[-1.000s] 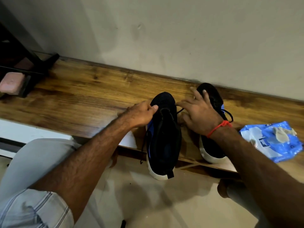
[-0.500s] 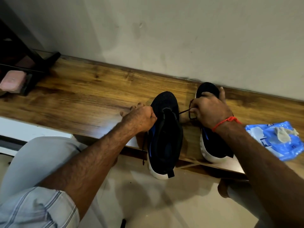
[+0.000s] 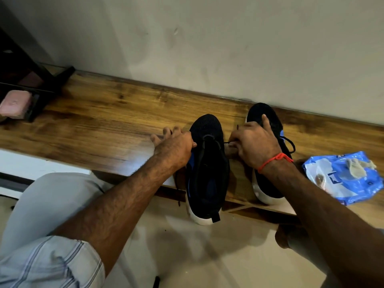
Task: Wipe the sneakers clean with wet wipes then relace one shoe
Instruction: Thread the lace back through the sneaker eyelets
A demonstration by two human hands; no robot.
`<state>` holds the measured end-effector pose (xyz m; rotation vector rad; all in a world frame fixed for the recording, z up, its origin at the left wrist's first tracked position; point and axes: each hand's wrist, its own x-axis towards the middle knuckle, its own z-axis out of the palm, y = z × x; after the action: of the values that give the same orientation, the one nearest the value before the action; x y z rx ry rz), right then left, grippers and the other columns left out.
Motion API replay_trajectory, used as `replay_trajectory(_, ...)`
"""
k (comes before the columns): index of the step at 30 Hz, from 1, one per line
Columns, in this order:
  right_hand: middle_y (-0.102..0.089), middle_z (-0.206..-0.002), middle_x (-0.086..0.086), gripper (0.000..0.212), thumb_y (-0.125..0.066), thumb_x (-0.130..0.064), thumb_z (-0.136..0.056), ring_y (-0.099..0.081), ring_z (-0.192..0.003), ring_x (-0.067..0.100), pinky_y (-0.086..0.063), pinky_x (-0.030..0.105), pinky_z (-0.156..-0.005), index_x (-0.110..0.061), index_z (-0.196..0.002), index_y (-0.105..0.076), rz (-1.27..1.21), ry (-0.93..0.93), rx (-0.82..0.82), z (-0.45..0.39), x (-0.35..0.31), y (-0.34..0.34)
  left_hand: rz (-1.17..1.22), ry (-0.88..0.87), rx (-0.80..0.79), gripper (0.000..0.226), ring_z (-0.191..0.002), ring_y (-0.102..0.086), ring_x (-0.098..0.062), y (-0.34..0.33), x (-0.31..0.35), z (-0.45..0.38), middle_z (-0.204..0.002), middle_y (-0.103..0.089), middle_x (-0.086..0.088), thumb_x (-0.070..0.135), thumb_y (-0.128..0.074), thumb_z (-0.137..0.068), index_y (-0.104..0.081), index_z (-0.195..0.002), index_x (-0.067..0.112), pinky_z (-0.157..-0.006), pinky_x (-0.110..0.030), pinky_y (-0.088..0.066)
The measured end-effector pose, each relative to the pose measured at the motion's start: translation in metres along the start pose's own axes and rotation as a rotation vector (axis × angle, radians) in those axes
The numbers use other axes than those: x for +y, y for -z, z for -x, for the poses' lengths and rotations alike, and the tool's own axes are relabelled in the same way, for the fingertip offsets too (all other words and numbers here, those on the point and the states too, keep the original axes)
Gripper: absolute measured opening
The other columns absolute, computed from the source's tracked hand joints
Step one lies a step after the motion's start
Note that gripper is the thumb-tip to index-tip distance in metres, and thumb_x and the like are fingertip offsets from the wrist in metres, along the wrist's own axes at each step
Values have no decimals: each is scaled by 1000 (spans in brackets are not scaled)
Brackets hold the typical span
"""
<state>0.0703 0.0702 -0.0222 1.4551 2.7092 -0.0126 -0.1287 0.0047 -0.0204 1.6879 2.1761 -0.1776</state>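
— On the bench edge, see, his right hand (image 3: 252,145) has its fingers curled round the black lace (image 3: 227,142), pinching it just beside the near sneaker (image 3: 206,169); one finger sticks up against the toe of the far sneaker (image 3: 265,121).

— And the left hand (image 3: 176,145)?

— Pressed against the other flank of that near sneaker, up by the front eyelets. The thumb lies on the upper, the fingers spread out over the wood. Whether it has the other lace end I can't tell; the knuckles hide it.

— So the wiping is over?

— I'd judge so. The blue wipes packet (image 3: 342,175) lies off to his right with a crumpled wipe (image 3: 358,168) on top, well apart from both hands. This is the relacing step, and early in it: the tongue of the near sneaker looks open, with no crossings that I can make out further back.

— Where do the sneakers sit?

— Side by side on the bench (image 3: 104,129), toes to the wall, heels hanging over the front edge. The far one looks laced already.

— Next move?

— Likely drawing that lace snug and even, then threading across to the next eyelet. It calls for a fine pinch on the lace tip, and the other hand steadying the sneaker, since its heel overhangs and could tip off.
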Motion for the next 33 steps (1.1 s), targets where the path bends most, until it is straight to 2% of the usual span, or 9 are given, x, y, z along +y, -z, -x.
replay_trajectory(5, -66, -107, -4, 18, -53, -31, -99, -53, -119, 18, 0, 54, -122, -28, -111, -66, -73, 120, -13, 2, 3, -4, 306, 11, -33, 16, -109, -53, -19, -8, -8, -8, -99, -64, 9, 21, -54, -102, -52, -93, 34, -105, -55, -25)
replay_trajectory(7, -66, -116, -3, 25, -48, -33, -101, -55, -119, 19, -1, 53, -122, -26, -122, -61, -152, 143, -6, 4, -2, -5, 526, -5, -45, 19, -89, -58, -16, -9, -8, -9, -85, -63, 9, 27, -51, -103, -50, -87, 35, -105, -53, -39)
replay_trajectory(9, -64, -123, -1, 30, -46, -31, -102, -56, -120, 19, -3, 51, -122, -21, -129, -54, -195, 150, -4, 5, -10, -8, 597, -68, -53, 12, -78, -57, -12, -6, -3, -6, -87, -61, 5, 27, -50, -104, -52, -95, 35, -82, -38, -53)
replay_trajectory(11, -64, -123, 3, 31, -45, -26, -102, -56, -119, 21, -13, 48, -121, -18, -132, -50, -255, 160, 9, 4, -17, -10, 610, -115, -29, 6, -73, -55, -10, -1, 3, -2, -90, -60, 2, 25, -51, -105, -55, -108, 26, -63, -28, -47)
replay_trajectory(16, -67, -102, 5, 16, -52, -24, -100, -63, -96, 23, -52, 38, -83, -19, -114, -57, -478, 115, -48, -1, -20, 0, 853, -30, -110, 13, -66, -56, -9, 15, 8, 4, -88, -63, -2, 17, -51, -105, -63, -109, 12, -52, -18, -49)
replay_trajectory(20, -68, -74, -4, 8, -61, -22, -97, -61, -62, 2, -46, 18, -59, -20, -92, -67, -697, 3, -126, -12, -14, 29, 1109, -17, -211, 18, -53, -52, -4, 39, 5, 9, -79, -64, 2, 14, -49, -107, -66, -104, 15, -50, -19, -46)
replay_trajectory(23, -63, -63, 3, 9, -66, -13, -94, -48, -41, 7, -39, 19, -41, -8, -87, -68, -1207, -192, -184, -10, -10, 59, 1327, -22, -197, 19, -55, -56, -5, 72, 1, 20, -81, -67, 1, 9, -48, -106, -67, -108, 12, -56, -23, -50)
replay_trajectory(28, -61, -73, 6, 15, -59, -7, -95, -55, -56, 15, -53, 28, -60, 1, -102, -69, -1789, -252, -24, -7, -8, 122, 1607, -103, -143, 20, -67, -67, -12, 130, 7, 51, -93, -71, -6, 3, -51, -103, -67, -113, 8, -64, -37, -63)
replay_trajectory(33, -71, -88, 9, 26, -46, -7, -99, -69, -75, 20, -61, 36, -78, 1, -115, -64, -2076, -181, 60, 3, -15, 214, 1851, -239, -100, 27, -88, -74, -27, 207, 26, 95, -121, -67, -18, 3, -48, -104, -59, -128, -4, -73, -43, -64)
